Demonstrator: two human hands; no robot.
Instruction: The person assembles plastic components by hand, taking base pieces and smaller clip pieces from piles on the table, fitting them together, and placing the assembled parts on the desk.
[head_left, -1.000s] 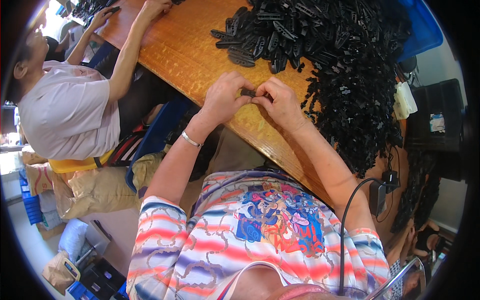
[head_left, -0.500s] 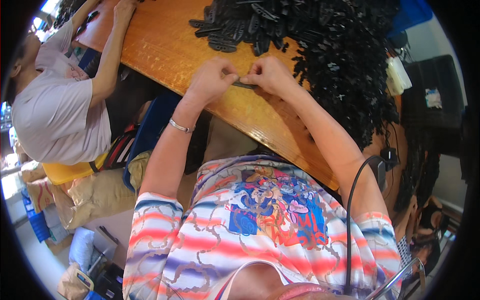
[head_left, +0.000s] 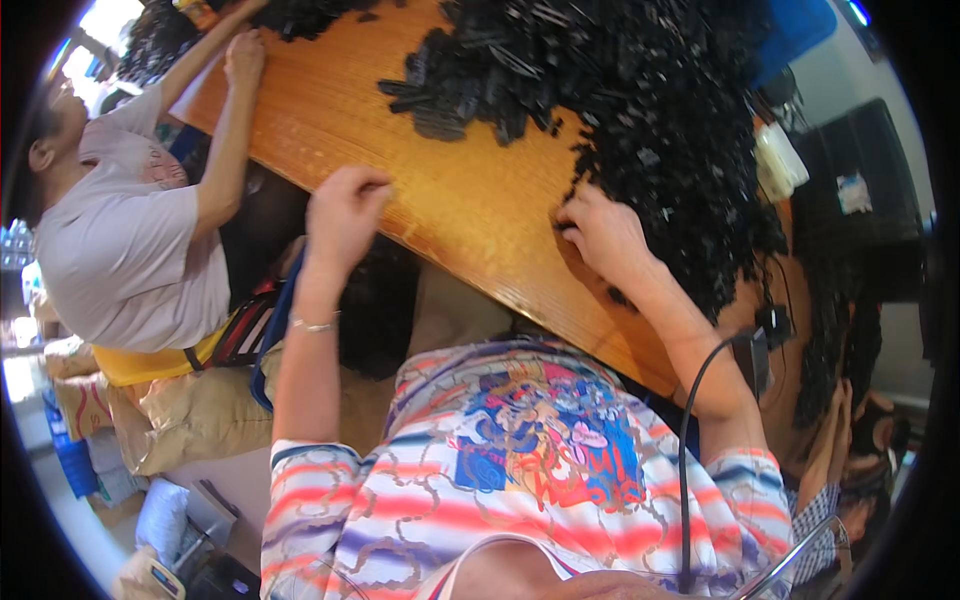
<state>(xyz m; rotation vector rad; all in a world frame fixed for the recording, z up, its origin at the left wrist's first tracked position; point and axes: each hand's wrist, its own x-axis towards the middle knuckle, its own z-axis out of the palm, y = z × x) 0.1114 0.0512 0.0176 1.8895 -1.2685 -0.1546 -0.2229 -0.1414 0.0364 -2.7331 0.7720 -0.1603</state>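
My left hand [head_left: 343,218] hovers over the near table edge. Its fingers are bent, with a gap between thumb and forefinger and nothing visible there. Farther right, my right hand [head_left: 608,235] is at the left edge of a heap of small black pieces [head_left: 670,170]. Its thumb and fingers are drawn together; whatever lies between them is too small and dark to make out. Beyond both hands, long slotted black plastic parts [head_left: 470,85] are piled on the wooden table [head_left: 450,190].
A person in a pale shirt [head_left: 130,255] works at the table's left side. A blue bin [head_left: 795,35] stands at the back right. A black cable [head_left: 690,430] hangs across my right side. Tan sacks [head_left: 200,410] lie at lower left.
My hands were together over the table, pinching a slim dark piece. They have parted, left hand to the left, right hand right to the small pieces. The slim piece no longer shows.
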